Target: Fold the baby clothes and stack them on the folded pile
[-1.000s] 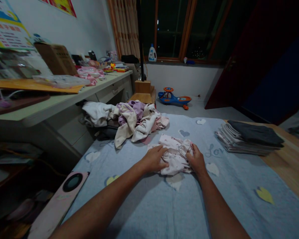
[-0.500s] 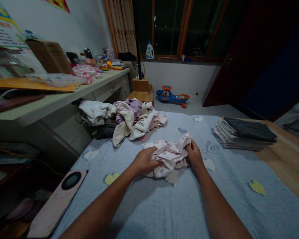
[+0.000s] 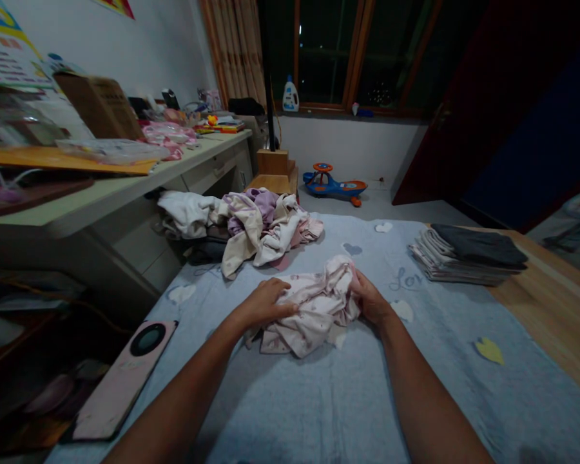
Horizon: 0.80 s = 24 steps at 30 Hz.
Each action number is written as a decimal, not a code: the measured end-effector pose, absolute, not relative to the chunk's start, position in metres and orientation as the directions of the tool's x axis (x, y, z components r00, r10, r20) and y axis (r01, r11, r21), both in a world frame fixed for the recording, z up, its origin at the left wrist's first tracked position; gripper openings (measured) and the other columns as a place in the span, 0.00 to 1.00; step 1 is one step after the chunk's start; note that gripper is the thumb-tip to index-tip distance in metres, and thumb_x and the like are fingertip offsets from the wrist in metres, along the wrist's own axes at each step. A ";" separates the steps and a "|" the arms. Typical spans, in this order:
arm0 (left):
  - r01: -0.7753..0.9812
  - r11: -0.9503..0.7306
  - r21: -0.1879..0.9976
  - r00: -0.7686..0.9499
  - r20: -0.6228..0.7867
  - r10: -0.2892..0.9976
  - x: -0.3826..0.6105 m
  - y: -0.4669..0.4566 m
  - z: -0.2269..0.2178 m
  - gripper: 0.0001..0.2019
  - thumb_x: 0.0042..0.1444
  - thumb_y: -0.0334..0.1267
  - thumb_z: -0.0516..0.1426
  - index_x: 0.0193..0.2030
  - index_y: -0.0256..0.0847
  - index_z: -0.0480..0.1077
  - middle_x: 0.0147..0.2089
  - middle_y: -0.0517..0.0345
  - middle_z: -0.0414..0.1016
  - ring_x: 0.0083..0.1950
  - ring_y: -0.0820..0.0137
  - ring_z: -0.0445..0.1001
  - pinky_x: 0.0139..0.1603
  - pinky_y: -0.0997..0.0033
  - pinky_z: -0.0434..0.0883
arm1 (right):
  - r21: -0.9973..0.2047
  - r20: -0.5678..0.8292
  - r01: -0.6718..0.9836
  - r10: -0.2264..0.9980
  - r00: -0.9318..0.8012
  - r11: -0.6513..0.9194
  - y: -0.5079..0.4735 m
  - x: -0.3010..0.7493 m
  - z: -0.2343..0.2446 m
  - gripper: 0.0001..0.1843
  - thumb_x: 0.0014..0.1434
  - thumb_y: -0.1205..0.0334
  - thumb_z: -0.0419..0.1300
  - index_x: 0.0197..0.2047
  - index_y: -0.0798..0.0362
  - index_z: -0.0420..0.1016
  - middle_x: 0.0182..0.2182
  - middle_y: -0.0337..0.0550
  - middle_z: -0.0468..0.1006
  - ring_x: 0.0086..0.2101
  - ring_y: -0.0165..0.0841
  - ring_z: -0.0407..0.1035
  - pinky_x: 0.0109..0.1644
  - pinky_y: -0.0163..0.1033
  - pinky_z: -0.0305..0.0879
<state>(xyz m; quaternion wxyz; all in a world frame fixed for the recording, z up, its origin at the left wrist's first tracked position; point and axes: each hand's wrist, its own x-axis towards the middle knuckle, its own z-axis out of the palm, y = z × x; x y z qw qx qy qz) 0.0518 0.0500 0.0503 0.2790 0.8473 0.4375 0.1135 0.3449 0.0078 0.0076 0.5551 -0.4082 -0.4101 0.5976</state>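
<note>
The left hand [image 3: 263, 304] and right hand [image 3: 370, 299] clutched opposite sides of a crumpled pink garment [image 3: 309, 319] slanting up rightward between them.

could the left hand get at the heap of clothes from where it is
Probably yes. The left hand rests on the pink-patterned garment, and only a bare stretch of blue bedcover seems to lie between it and the heap of clothes.

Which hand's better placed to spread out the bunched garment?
Left, probably: the left hand lies on top of the bunched pale pink garment, near its loose lower edge, while the right hand only presses against its side.
</note>
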 end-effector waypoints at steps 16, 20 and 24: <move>0.174 -0.082 0.981 0.382 0.010 0.924 0.057 0.030 0.042 0.17 0.56 0.49 0.57 0.42 0.37 0.77 0.33 0.57 0.78 0.32 0.67 0.74 0.31 0.73 0.67 | -0.965 -0.072 -0.250 0.997 -0.028 -0.076 0.009 0.343 -0.002 0.31 0.45 0.62 0.70 0.54 0.49 0.74 0.40 0.40 0.82 0.35 0.35 0.75 0.40 0.39 0.71; -0.108 0.048 0.993 0.029 -0.045 0.999 0.029 0.036 0.047 0.19 0.51 0.50 0.62 0.43 0.38 0.74 0.26 0.64 0.72 0.23 0.74 0.68 0.24 0.78 0.64 | -0.995 -0.039 -0.087 0.999 0.015 -0.038 0.012 0.346 0.000 0.25 0.47 0.58 0.68 0.50 0.50 0.76 0.40 0.40 0.81 0.37 0.36 0.73 0.41 0.39 0.69; -0.197 -0.030 0.980 -0.248 -0.020 0.969 0.009 0.040 0.046 0.19 0.49 0.50 0.64 0.42 0.38 0.73 0.28 0.64 0.72 0.26 0.75 0.70 0.27 0.79 0.66 | -0.990 0.016 0.141 0.999 -0.038 0.021 0.013 0.346 0.001 0.21 0.48 0.55 0.68 0.46 0.52 0.78 0.39 0.41 0.79 0.36 0.34 0.70 0.39 0.37 0.66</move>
